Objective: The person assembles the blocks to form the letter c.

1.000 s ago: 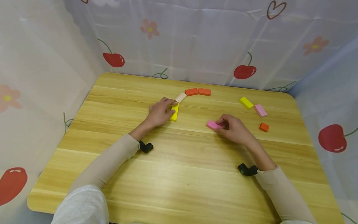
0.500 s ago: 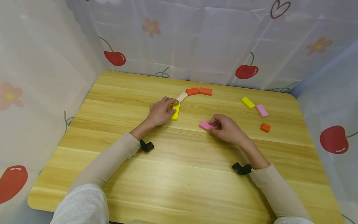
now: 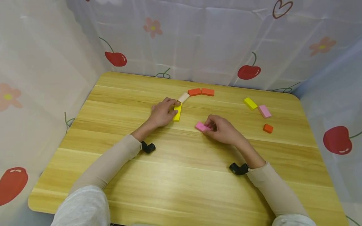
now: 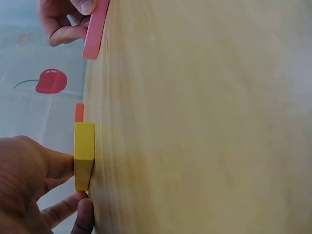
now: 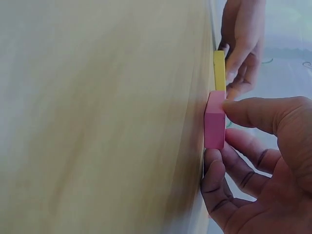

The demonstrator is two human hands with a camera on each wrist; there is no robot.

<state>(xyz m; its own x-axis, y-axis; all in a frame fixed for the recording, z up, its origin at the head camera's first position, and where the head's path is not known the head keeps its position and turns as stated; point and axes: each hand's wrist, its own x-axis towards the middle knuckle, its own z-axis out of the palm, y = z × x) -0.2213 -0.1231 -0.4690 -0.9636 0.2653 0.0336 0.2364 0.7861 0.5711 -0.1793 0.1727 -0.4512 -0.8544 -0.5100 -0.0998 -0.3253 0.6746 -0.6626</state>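
Note:
My left hand (image 3: 163, 113) holds a yellow wooden block (image 3: 177, 112) flat on the table, thumb on its face and fingers at its far end. A plain wood block (image 3: 183, 97) lies at that far end, and two red-orange blocks, one angled (image 3: 194, 92) and one straight (image 3: 207, 92), continue the curved line. To the right, my right hand (image 3: 222, 129) pinches a pink block (image 3: 202, 127) by its right end, apart from the yellow one. In the right wrist view the thumb presses the pink block (image 5: 215, 122) and fingers curl below it.
At the table's right lie another yellow block (image 3: 250, 104), a pale pink block (image 3: 264, 111) and a short orange block (image 3: 267, 128). A patterned curtain (image 3: 181, 44) hangs behind the wooden table (image 3: 181, 182), which has a rounded corner at the near left.
My right hand has moved left with the pink block, bringing it closer to the yellow block. The left hand has stayed on the yellow block.

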